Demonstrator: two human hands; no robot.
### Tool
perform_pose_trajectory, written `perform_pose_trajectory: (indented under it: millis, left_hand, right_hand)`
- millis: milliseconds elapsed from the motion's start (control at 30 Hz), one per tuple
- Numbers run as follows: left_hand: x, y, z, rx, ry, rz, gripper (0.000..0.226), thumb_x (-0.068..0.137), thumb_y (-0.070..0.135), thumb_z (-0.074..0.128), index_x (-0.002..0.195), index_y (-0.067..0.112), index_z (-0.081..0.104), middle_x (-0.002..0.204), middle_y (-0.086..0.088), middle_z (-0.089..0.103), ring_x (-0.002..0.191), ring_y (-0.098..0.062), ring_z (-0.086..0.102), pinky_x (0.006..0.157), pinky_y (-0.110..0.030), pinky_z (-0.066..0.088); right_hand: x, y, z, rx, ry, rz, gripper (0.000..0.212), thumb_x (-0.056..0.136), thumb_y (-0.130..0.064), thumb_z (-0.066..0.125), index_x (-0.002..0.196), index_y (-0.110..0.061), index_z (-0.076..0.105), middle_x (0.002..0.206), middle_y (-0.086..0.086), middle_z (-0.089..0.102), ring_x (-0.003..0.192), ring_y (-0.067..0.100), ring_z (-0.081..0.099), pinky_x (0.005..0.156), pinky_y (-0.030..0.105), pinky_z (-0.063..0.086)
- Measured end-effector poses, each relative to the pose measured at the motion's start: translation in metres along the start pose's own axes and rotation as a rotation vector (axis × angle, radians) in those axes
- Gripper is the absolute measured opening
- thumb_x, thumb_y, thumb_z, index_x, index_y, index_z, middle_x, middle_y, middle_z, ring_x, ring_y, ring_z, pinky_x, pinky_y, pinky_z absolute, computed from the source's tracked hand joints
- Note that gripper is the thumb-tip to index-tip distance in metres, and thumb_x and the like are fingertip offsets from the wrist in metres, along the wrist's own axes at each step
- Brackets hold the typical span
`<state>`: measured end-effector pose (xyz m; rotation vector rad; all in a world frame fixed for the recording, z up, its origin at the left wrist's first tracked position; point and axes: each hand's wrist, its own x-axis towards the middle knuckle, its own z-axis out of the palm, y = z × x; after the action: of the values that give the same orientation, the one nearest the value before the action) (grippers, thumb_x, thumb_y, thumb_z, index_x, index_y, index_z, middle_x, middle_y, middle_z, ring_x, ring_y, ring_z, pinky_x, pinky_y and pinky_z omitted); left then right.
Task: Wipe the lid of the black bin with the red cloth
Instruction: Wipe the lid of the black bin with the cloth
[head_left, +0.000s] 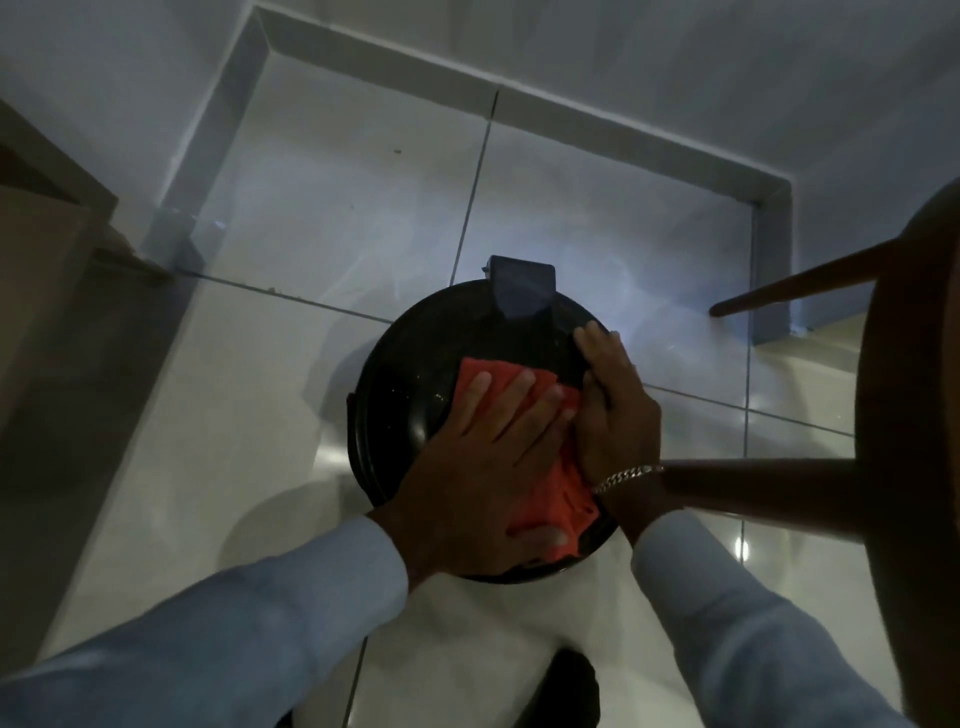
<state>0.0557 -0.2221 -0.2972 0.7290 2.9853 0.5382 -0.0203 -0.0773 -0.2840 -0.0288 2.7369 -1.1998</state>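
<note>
A round black bin stands on the tiled floor below me, its glossy lid (410, 364) facing up with a hinge block at the far edge. A red cloth (563, 491) lies spread across the lid's right half. My left hand (483, 457) presses flat on the cloth, fingers apart and pointing to the far right. My right hand (618, 410) rests on the lid's right rim beside the cloth, fingers together and pointing away from me, with a chain bracelet at the wrist. The lid's near right part is hidden under both hands.
A dark wooden chair (904, 364) stands at the right, one leg reaching over the floor close to my right wrist. A wooden door frame (47, 291) is at the left. Grey skirting (374, 67) runs along the walls beyond the bin.
</note>
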Motion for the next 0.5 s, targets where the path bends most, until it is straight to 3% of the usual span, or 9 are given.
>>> perform_pose_trajectory:
  millis: [233, 300, 400, 500]
  left_hand:
    - [-0.017, -0.005, 0.017, 0.012, 0.228, 0.001, 0.061, 0.092, 0.051, 0.046, 0.134, 0.008, 0.057, 0.145, -0.018, 0.053, 0.141, -0.040, 0.040, 0.116, -0.063, 0.023]
    - [-0.018, -0.006, 0.019, 0.020, 0.288, 0.000, 0.054, 0.094, 0.045, 0.045, 0.128, 0.006, 0.063, 0.139, -0.018, 0.059, 0.137, -0.040, 0.046, 0.114, -0.063, 0.028]
    - [-0.018, -0.004, 0.019, 0.004, 0.352, -0.038, 0.045, 0.095, 0.036, 0.050, 0.121, 0.004, 0.067, 0.134, -0.018, 0.063, 0.133, -0.039, 0.051, 0.109, -0.062, 0.037]
    - [-0.023, -0.016, 0.015, -0.018, 0.382, -0.079, 0.043, 0.095, 0.032, 0.050, 0.120, 0.002, 0.067, 0.135, -0.019, 0.062, 0.134, -0.038, 0.050, 0.109, -0.062, 0.037]
  right_hand:
    - [0.006, 0.016, -0.004, 0.007, 0.175, 0.125, 0.032, 0.100, -0.012, 0.043, 0.129, -0.010, 0.057, 0.131, 0.022, 0.062, 0.127, 0.038, 0.055, 0.107, 0.051, 0.045]
    - [0.009, 0.017, -0.006, -0.115, 0.125, 0.107, 0.034, 0.100, -0.015, 0.042, 0.132, -0.014, 0.053, 0.139, 0.021, 0.056, 0.132, 0.038, 0.050, 0.112, 0.049, 0.041]
    - [0.007, 0.015, -0.003, -0.153, 0.056, -0.027, 0.039, 0.101, -0.016, 0.040, 0.139, -0.017, 0.045, 0.156, 0.010, 0.038, 0.148, 0.022, 0.027, 0.118, 0.031, 0.022]
    - [-0.001, 0.012, 0.013, -0.151, -0.037, -0.116, 0.046, 0.100, -0.026, 0.034, 0.145, -0.020, 0.035, 0.159, 0.007, 0.030, 0.148, 0.016, 0.017, 0.120, 0.035, 0.018]
